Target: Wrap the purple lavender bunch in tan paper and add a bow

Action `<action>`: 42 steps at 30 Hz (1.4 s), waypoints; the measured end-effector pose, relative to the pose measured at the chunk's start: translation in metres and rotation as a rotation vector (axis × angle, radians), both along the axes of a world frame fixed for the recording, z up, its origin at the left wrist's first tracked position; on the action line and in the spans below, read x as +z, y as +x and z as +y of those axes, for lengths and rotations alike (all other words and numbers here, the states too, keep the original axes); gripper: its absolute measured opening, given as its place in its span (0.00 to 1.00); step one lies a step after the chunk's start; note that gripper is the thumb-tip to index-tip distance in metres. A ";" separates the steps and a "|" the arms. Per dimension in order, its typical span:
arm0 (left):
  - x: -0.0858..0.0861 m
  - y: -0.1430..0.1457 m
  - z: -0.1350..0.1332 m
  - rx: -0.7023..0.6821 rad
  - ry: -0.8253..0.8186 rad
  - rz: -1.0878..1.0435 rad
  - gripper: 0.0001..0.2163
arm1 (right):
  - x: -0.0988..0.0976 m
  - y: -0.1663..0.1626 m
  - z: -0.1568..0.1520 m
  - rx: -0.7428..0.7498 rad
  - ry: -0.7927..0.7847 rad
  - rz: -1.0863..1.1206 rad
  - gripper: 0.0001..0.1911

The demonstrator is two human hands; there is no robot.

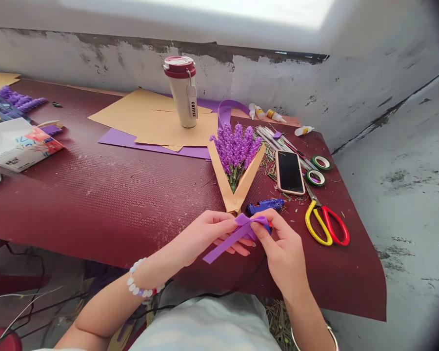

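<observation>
My left hand (208,234) and my right hand (281,248) both hold a bow of purple foam ribbon (241,233) in front of me, and its long tail slants down to the left. My right fingers pinch the bow's knot from above, while my left fingers support it from below. Just past my right fingertips lies a blue hot glue gun (263,207), partly hidden by the bow. The pointed tip of a bouquet of purple foam lavender (234,156), wrapped in tan paper, lies close above my left hand.
Yellow-and-red scissors (325,224), a phone (289,171), green tape rolls (321,163) and loose stems lie on the right of the maroon table (95,195). Tan card (161,122), purple sheets (149,146), a white tumbler (180,92) and a tissue box (22,146) stand farther back.
</observation>
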State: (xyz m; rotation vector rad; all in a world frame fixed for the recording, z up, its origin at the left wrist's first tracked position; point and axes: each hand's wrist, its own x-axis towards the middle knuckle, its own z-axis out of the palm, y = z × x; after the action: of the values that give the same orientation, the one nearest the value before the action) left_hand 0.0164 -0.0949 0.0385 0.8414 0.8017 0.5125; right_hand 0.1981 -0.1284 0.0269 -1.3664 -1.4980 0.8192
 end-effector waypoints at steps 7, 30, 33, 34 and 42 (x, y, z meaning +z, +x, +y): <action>-0.005 0.002 0.004 0.049 0.013 0.005 0.22 | 0.011 0.001 0.004 0.090 -0.260 0.074 0.07; -0.010 -0.002 0.001 0.028 0.028 -0.121 0.20 | 0.008 0.005 0.007 0.088 -0.230 0.140 0.08; -0.010 -0.002 0.000 0.046 0.041 -0.111 0.18 | 0.012 0.006 0.006 0.081 -0.139 0.003 0.06; -0.010 -0.002 0.000 0.047 0.052 -0.102 0.18 | 0.012 0.006 0.006 0.075 -0.106 -0.037 0.06; -0.009 0.000 0.001 0.043 0.081 -0.087 0.22 | 0.004 0.001 0.009 -0.011 0.073 -0.213 0.05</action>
State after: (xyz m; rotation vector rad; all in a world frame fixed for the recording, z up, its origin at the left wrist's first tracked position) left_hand 0.0160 -0.0943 0.0298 0.8718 0.7238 0.6189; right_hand 0.1990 -0.1198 0.0312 -1.4414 -1.6650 0.6207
